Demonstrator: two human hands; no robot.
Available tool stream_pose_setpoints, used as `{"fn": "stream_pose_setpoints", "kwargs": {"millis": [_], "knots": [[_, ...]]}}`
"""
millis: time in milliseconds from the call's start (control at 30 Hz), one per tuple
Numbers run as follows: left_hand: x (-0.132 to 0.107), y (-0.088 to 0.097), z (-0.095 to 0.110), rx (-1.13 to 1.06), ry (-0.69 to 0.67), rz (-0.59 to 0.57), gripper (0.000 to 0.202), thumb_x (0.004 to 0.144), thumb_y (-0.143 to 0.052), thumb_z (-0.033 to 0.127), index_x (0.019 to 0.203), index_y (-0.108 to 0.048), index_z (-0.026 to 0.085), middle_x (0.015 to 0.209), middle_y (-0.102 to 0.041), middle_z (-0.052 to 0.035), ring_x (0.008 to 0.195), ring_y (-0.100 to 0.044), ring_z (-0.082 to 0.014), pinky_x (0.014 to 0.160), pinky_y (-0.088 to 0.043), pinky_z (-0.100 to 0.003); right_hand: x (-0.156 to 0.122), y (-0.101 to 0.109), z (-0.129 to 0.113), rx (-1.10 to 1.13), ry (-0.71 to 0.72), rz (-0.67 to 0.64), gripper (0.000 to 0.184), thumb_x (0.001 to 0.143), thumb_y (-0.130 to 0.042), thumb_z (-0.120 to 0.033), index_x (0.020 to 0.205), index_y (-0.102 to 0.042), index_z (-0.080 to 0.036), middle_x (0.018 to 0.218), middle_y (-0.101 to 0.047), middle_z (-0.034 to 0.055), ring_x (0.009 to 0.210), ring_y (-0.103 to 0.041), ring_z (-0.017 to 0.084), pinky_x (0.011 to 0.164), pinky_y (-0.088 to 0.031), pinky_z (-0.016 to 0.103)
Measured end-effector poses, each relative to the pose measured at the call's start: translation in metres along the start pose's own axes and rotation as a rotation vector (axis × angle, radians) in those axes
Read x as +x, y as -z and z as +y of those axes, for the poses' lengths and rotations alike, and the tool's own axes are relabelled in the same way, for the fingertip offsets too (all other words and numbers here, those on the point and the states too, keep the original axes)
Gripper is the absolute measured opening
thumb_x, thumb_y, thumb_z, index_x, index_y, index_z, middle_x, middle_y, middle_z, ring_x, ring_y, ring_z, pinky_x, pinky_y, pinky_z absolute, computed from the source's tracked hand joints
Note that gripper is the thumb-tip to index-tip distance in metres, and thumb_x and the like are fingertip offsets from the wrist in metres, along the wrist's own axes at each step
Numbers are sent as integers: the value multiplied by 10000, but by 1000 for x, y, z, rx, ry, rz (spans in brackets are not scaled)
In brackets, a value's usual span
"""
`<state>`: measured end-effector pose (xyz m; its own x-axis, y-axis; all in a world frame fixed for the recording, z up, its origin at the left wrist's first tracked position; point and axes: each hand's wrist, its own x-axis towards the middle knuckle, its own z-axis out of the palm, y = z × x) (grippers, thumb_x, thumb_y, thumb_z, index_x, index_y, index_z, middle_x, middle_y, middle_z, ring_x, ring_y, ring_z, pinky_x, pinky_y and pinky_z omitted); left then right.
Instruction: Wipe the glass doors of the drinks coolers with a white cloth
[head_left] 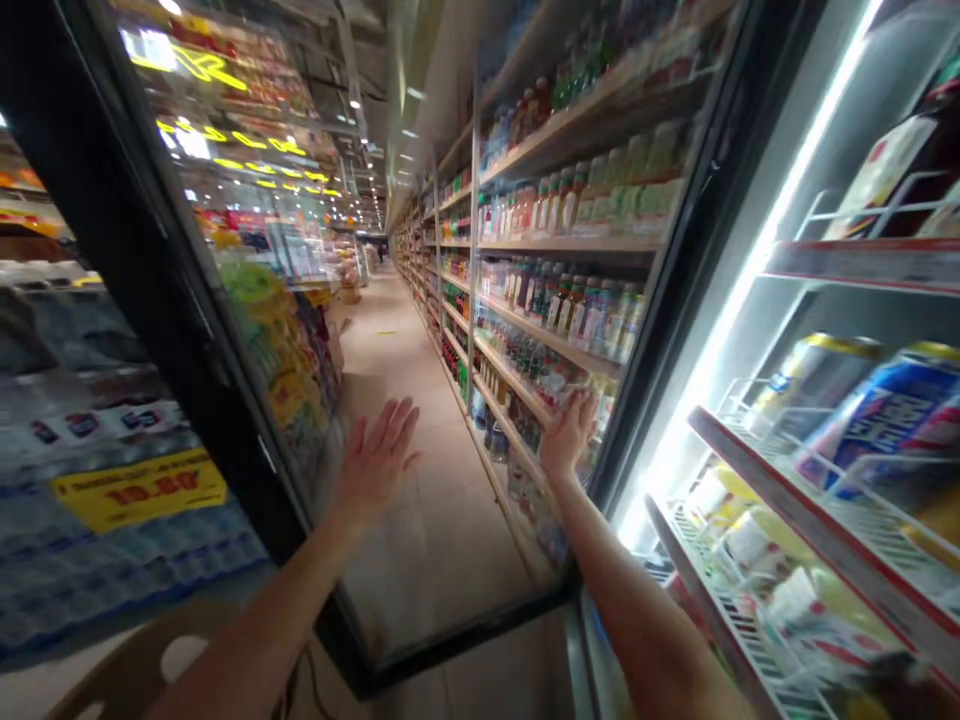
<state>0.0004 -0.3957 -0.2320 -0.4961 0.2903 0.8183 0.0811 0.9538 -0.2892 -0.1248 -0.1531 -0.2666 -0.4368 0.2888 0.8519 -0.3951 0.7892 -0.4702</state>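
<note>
Left hand (pixel 375 452) and right hand (pixel 568 432) rest flat on the glass door (pixel 450 570).

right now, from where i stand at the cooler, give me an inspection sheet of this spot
surface: white wire cooler shelves with red front strips, lit by a white strip light
job's things: black-framed glass cooler door, swung open
clutter: blue and white drink cans lying on a shelf; pale bottles on the shelf below
hands: left hand flat on the glass, fingers spread; right hand against the glass near the door's frame
cables: nothing seen
surroundings: long tiled aisle; wooden shelves of bottled drinks; yellow price sign on the left
</note>
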Motion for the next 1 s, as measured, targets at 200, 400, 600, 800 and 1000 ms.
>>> {"fn": "stream_pose_setpoints", "kwargs": {"millis": [200,400,600,800,1000], "knots": [[-19,4,-1,-3,17,-51,677,899,-448,399,1456,-122,198,1419,-397,-123,1369,-268,-214,1150,-72,-440,-55,-6,-47,88,501,-267,561,838,-363,-106,1389,-372,-214,1441,-391,81,1410,-166,206,1137,-154,469],[-20,8,1,54,24,0,730,893,-450,431,1457,-60,183,1401,-429,-124,1344,-329,-207,1145,-123,-397,-29,7,-3,-3,215,-123,553,867,-310,-131,1418,-310,-182,1453,-359,142,1401,-193,247,1094,-195,557],[-23,6,2,92,39,0,708,902,-411,447,1451,-52,182,1391,-441,-124,1327,-361,-217,1137,-143,-410,-47,-8,-44,109,574,-197,630,815,-370,-77,1426,-300,-216,1444,-393,90,1417,-145,216,1138,-135,494],[-20,10,6,114,46,-17,696,911,-372,453,1447,-39,161,1392,-440,-123,1313,-385,-226,1138,-135,-428,-22,-3,0,-2,339,-89,564,854,-331,-111,1410,-330,-206,1444,-382,127,1399,-213,244,1103,-186,545],[-20,4,16,145,100,8,721,904,-374,465,1447,-55,116,1386,-437,-164,1320,-372,-253,1137,-124,-469,-27,-6,-23,85,474,-72,592,847,-341,-107,1431,-281,-176,1430,-402,131,1415,-159,236,1110,-198,512]]}}
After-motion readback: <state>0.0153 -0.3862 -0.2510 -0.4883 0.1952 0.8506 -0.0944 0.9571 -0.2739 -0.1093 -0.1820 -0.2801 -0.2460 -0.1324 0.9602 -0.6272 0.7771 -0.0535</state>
